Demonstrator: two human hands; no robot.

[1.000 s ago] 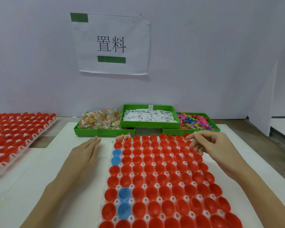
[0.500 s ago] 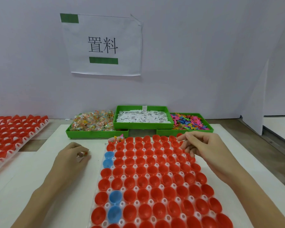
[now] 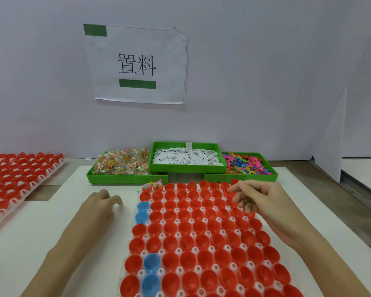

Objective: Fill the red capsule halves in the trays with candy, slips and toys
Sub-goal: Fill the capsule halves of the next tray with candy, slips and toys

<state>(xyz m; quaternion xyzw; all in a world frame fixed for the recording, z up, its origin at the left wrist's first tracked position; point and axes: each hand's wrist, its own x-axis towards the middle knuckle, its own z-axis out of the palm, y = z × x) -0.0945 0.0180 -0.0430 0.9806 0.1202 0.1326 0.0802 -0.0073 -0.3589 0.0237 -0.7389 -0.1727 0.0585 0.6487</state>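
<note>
Both hands hover, seemingly empty, by red capsule halves.
</note>
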